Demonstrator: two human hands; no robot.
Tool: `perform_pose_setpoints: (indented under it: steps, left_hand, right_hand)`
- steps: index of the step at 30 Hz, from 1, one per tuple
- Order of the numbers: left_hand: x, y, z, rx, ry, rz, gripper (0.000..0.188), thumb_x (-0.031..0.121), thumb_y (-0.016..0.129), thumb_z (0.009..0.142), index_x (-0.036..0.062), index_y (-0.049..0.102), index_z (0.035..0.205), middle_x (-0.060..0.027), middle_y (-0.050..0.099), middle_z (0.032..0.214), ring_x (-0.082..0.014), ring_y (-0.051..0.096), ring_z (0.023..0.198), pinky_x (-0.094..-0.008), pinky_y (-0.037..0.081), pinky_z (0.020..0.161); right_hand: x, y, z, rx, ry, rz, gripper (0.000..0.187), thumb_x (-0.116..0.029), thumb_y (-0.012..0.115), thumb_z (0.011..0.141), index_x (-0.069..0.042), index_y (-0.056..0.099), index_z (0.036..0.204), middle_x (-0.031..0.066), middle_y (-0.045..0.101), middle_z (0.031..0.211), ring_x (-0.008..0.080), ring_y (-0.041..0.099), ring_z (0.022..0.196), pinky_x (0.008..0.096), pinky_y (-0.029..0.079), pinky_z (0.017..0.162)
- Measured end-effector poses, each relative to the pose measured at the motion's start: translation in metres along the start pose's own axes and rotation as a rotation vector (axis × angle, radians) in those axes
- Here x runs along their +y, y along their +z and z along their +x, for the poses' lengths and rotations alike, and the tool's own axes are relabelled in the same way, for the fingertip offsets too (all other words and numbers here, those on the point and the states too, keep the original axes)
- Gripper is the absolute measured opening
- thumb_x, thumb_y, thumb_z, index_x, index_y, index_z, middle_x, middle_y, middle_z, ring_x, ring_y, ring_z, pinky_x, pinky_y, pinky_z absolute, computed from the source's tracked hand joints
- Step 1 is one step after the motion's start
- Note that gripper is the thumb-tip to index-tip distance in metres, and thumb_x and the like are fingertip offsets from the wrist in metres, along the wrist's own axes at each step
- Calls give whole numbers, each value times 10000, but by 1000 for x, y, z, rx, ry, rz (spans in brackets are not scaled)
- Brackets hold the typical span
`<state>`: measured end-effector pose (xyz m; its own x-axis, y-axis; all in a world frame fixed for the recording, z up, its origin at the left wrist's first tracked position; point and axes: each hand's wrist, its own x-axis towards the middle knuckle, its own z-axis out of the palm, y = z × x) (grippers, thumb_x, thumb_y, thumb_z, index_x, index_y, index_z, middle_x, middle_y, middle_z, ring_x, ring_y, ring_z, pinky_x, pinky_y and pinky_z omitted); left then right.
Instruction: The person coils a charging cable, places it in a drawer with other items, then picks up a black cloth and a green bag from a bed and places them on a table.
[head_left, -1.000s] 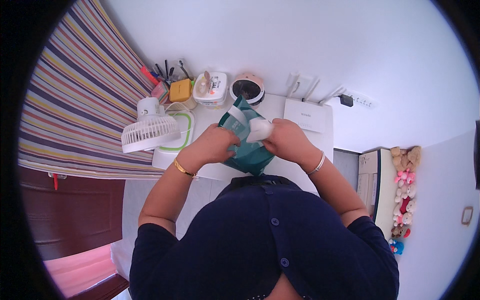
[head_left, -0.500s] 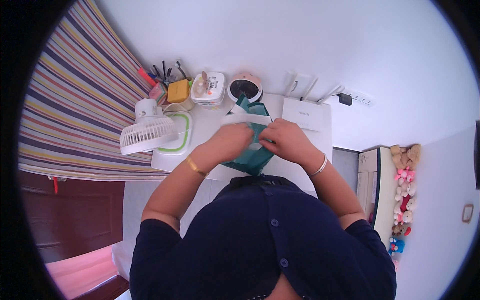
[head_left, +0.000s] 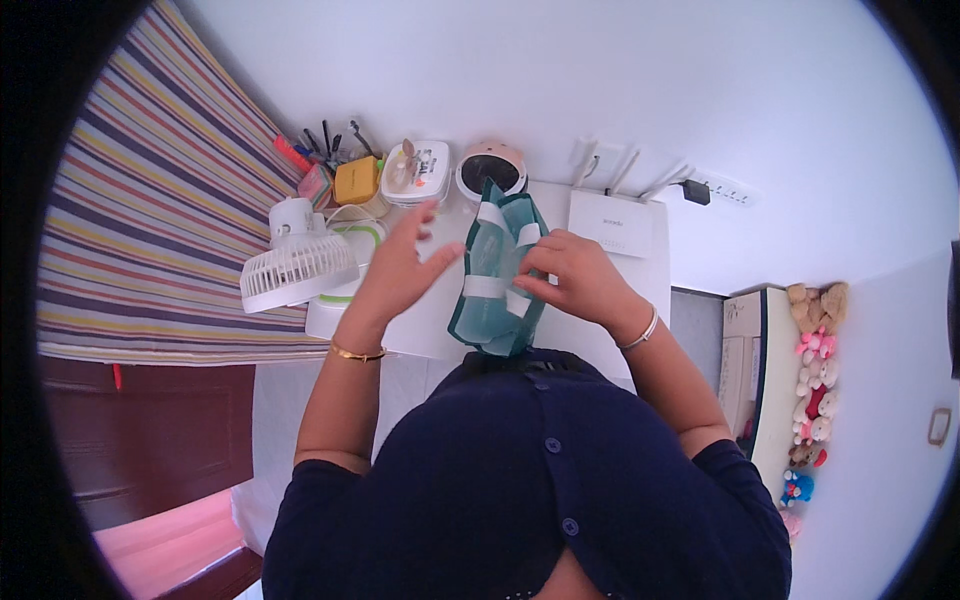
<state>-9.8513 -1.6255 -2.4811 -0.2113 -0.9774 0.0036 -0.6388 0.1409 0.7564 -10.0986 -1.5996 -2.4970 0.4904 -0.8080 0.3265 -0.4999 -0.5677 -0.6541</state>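
Note:
A teal, partly see-through folded bag [head_left: 487,255] with white strips lies in front of me at the table's near edge, its lower end close to my shirt. A lengthwise fold or gap runs between its two halves. My left hand [head_left: 402,262] is raised beside the bag's left edge, fingers spread, holding nothing. On the other side, my right hand [head_left: 575,275] has its fingers curled and its thumb and fingertips at the bag's right edge, by the white strips. The fingertips are partly hidden, but they seem to pinch that edge.
On the white table [head_left: 420,325] stand a white fan [head_left: 295,270], a green-rimmed white board [head_left: 365,250], a lidded white tub [head_left: 418,170], a pen holder with a yellow box [head_left: 357,180], a pink round-faced device [head_left: 490,170] and a white router [head_left: 610,222]. A striped curtain [head_left: 170,210] hangs left.
My left hand has let go of the bag and moved left, its fingers opening. The white strip that ran across the bag's top now shows as separate pieces on each half.

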Motion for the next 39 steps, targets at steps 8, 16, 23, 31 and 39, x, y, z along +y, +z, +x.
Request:
perform_pose_setpoints:
  steps: [8, 16, 23, 31, 39]
  left_hand:
    - [-21, 25, -20, -250, -81, 334, 433, 250, 622, 830, 42, 530, 1199, -157, 663, 921, -297, 648, 812, -360, 494, 745]
    - [-26, 10, -42, -358, -64, -176, 472, 175, 627, 819, 7, 475, 1234, -192, 604, 1098, -309, 585, 1043, -350, 438, 892]
    - [-161, 36, -75, -243, -405, -79, 554, 50, 599, 769, 13, 433, 1296, -196, 590, 1148, -296, 570, 1074, -349, 425, 933]
    - [-191, 66, -73, -4, -490, 92, 667, 9, 537, 742, 131, 366, 1374, -266, 596, 1085, -405, 578, 1009, -433, 464, 857]
    - [-228, 72, -52, -59, -454, 111, 712, -27, 511, 729, 142, 348, 1401, -261, 603, 1068, -410, 587, 969, -445, 465, 845]
  right_hand:
    - [-16, 27, 11, 31, -85, 28, 277, -182, 682, 785, -97, 603, 1036, 84, 596, 1123, 284, 600, 967, 350, 506, 791]
    - [-12, 74, 18, -114, 3, 354, 306, 10, 543, 807, -64, 567, 1102, 109, 559, 1217, 316, 561, 1064, 373, 484, 864]
    - [49, 92, 45, 72, 178, 9, 396, -15, 574, 780, -70, 510, 1166, 124, 562, 1177, 319, 564, 1055, 397, 496, 840]
    - [118, 135, 60, -243, 394, -462, 253, -63, 539, 777, -49, 558, 1029, 122, 611, 954, 299, 589, 954, 393, 525, 773]
    - [59, 62, 52, -28, 215, -473, 205, -36, 544, 757, -79, 599, 949, 91, 583, 861, 280, 578, 855, 387, 508, 668]
